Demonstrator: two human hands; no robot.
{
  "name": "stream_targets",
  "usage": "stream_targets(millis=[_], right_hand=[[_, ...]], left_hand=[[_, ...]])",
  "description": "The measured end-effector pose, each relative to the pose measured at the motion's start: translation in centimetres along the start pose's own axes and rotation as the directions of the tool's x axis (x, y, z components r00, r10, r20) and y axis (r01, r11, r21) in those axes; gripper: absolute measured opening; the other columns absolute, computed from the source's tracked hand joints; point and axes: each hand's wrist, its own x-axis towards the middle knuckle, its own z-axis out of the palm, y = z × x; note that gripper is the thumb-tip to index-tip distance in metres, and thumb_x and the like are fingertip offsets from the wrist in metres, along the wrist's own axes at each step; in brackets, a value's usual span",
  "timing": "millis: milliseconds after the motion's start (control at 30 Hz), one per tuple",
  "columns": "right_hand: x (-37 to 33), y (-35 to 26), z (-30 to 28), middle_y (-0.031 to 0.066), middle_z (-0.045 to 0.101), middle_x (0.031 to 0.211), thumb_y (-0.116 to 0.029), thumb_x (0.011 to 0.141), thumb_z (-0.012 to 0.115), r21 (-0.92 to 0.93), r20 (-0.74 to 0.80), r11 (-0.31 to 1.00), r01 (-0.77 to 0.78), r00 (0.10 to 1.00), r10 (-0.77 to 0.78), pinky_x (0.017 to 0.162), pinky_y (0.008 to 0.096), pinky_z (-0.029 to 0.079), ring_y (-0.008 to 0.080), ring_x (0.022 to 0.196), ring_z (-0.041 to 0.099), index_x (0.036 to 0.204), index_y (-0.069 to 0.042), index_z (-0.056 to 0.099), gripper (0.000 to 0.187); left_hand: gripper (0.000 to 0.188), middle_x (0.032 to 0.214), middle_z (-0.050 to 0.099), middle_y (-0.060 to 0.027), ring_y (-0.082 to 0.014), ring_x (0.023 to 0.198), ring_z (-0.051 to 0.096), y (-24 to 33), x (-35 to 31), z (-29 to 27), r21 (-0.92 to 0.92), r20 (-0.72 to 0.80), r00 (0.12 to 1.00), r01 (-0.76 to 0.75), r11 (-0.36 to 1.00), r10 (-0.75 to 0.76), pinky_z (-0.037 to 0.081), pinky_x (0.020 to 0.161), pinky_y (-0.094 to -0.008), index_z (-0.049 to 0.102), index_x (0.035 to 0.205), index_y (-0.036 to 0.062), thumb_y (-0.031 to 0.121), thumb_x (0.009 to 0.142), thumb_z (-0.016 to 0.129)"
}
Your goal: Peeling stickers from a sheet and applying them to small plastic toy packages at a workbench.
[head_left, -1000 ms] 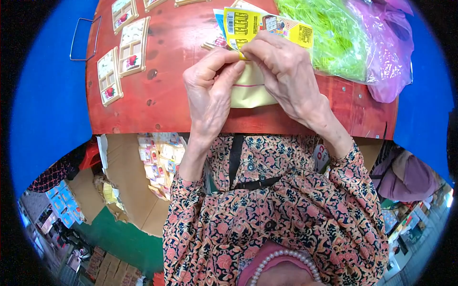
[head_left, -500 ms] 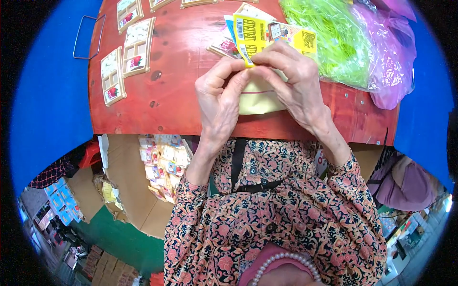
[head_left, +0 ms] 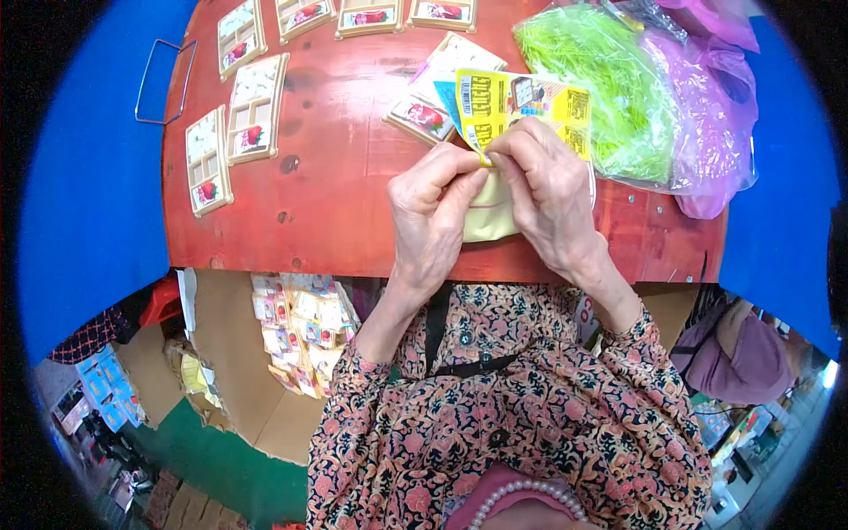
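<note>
My left hand (head_left: pixel 437 208) and my right hand (head_left: pixel 552 199) meet near the front of the red table, both in a pinch. Between their fingertips is the near-left edge of a yellow printed sheet (head_left: pixel 565 102), which looks like a sheet of stickers. A blue piece (head_left: pixel 447 102) shows along the sheet's left side. Beneath my hands lies a pale yellow, cloth-like item (head_left: pixel 491 221), partly covered by them. A small cream tray (head_left: pixel 420 117) with a strawberry picture lies just beyond my left hand, partly under the sheet.
More cream trays with strawberry pictures stand along the red table's (head_left: pixel 336 194) left and far sides, one being a divided tray (head_left: pixel 256 115). At right are a clear bag of bright green strands (head_left: pixel 592 79) and a pink plastic bag (head_left: pixel 715 159). Below left, a cardboard box (head_left: pixel 230 353) holds several small packs.
The view has shifted, so the table sits lower in the picture. My hands have moved slightly right with the sheet and still pinch its edge.
</note>
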Motion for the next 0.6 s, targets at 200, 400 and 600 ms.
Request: stream_targets(millis=[200,400,600], right_hand=[[-0.2,0.0,-0.2,0.0102,0.058,0.079,0.000,0.071,0.066,0.100,-0.011,0.995,0.008,1.000,-0.007,0.058,0.0297,0.047,0.0231,0.071,0.059,0.091,-0.001,0.062,0.021],[0.0,-0.3,-0.9,0.0112,0.057,0.077,0.004,0.070,0.063,0.037,0.023,0.998,0.046,0.999,-0.047,0.060,0.0309,0.046,0.0247,0.071,0.058,0.087,0.001,0.061,0.018],[0.0,-0.4,-0.6,0.0112,0.056,0.077,0.007,0.068,0.060,-0.019,0.024,0.999,0.028,0.999,-0.027,0.061,0.0313,0.046,0.0259,0.071,0.058,0.083,0.002,0.058,0.015]], left_hand=[[0.006,0.075,0.057,-0.0038,-0.0083,0.069,0.052,0.4,-0.2,-0.1,-0.088,-0.035,0.990,0.135,0.987,-0.138,0.042,0.063,-0.0214,0.059,0.084,-0.0050,-0.002,0.080,0.056],[0.006,0.075,0.056,-0.0047,-0.0091,0.070,0.052,-0.3,-0.1,-0.1,-0.069,0.000,0.999,0.053,0.996,-0.053,0.042,0.063,-0.0215,0.058,0.084,-0.0057,-0.005,0.078,0.057],[0.007,0.075,0.056,-0.0052,-0.0094,0.070,0.053,-0.3,0.0,0.0,-0.019,0.003,1.000,0.005,1.000,-0.004,0.043,0.063,-0.0219,0.059,0.084,-0.0058,-0.006,0.078,0.057]])
